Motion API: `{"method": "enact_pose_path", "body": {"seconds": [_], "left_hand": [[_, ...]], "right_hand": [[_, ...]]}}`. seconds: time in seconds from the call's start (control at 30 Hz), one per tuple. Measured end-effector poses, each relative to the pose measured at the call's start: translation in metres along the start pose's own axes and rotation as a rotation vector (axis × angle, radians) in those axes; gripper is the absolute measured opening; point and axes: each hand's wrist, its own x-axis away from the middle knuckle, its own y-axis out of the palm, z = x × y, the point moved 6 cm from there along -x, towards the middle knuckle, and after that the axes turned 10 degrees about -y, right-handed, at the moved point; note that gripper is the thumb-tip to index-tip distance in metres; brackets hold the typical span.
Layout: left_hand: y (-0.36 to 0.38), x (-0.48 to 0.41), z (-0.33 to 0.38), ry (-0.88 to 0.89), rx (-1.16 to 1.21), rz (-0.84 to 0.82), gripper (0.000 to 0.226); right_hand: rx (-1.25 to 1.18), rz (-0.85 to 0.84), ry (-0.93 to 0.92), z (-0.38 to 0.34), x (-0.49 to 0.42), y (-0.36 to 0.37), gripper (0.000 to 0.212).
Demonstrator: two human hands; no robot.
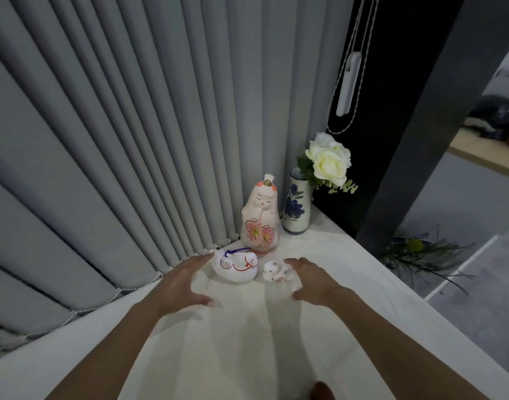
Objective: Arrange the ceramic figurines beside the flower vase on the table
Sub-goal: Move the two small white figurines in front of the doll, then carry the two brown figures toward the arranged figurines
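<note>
A white vase with blue flowers painted on it (296,207) stands at the table's far corner and holds white roses (329,161). Just left of it stands a tall pink-and-white doll figurine (260,219). In front of the doll lie a white horse figurine with red lines and a blue cord (236,265) and a small white animal figurine (276,271). My left hand (184,280) hovers open beside the horse, fingertips close to its left end. My right hand (312,280) is open just right of the small figurine, fingers close to it. Neither hand grips anything.
The white table (247,336) runs toward me. Grey vertical blinds (132,140) hang along its left edge. A black post (415,140) and a blind cord with a white handle (347,85) stand right of the vase. The table's right edge drops to the floor, where dark greenery (420,255) lies.
</note>
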Motion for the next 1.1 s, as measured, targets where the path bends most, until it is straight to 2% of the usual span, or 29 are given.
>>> {"method": "enact_pose_path", "body": {"seconds": [0.27, 0.6, 0.9, 1.1], "left_hand": [[0.038, 0.083, 0.023, -0.005, 0.042, -0.055, 0.097], [0.129, 0.164, 0.063, -0.048, 0.204, -0.140, 0.085], [0.173, 0.182, 0.097, -0.207, 0.496, -0.018, 0.061], [0.175, 0.175, 0.106, -0.218, 0.487, 0.148, 0.033]], "right_hand": [[0.072, -0.037, -0.010, -0.004, 0.066, 0.009, 0.067], [-0.045, -0.098, 0.041, 0.027, 0.142, 0.064, 0.051], [-0.225, -0.013, -0.001, 0.025, 0.155, 0.090, 0.056], [-0.265, 0.003, -0.072, 0.022, 0.147, 0.095, 0.040]]}}
